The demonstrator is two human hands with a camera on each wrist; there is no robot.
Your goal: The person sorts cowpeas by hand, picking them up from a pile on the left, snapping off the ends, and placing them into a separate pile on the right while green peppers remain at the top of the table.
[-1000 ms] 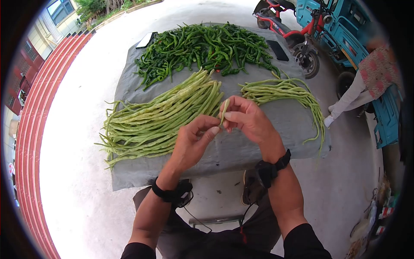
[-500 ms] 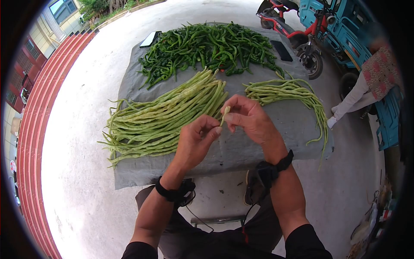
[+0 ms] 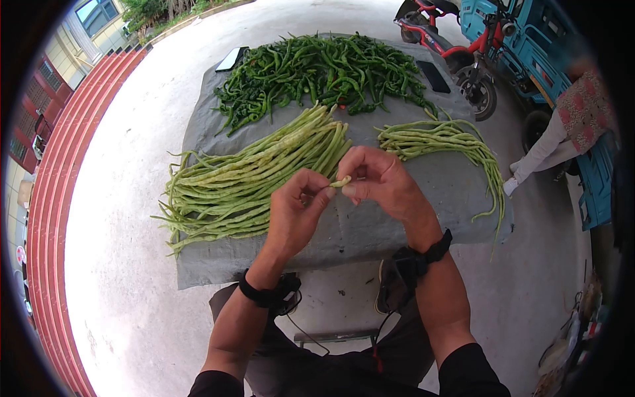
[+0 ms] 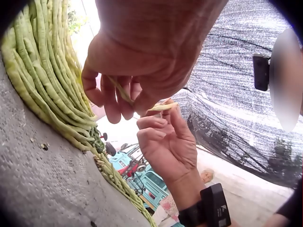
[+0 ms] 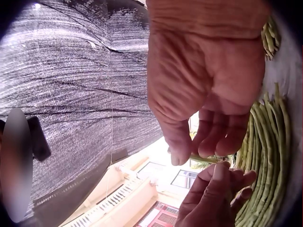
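Red steps (image 3: 46, 218) border the pale ground (image 3: 112, 198) at far left. A grey-covered worktop (image 3: 456, 198) occupies the centre. On its left lies the large bean bundle (image 3: 245, 178); the green pepper heap (image 3: 317, 73) lies behind. The left hand (image 3: 291, 212) pinches a bean piece (image 3: 342, 181) between thumb and fingers, above the worktop. The right hand (image 3: 387, 185) pinches the opposite end of this piece. The small bean bundle (image 3: 443, 140) lies farther right. Beyond the worktop, a red scooter (image 3: 456, 49) stands near a blue vehicle (image 3: 595, 178), beside a person (image 3: 582, 109).

Both wrist views show dark netting (image 4: 236, 85) overhead, outside the head view. Only the head view shows two phones, the black phone (image 3: 433, 77) at right and the white-faced phone (image 3: 230, 59) at left.
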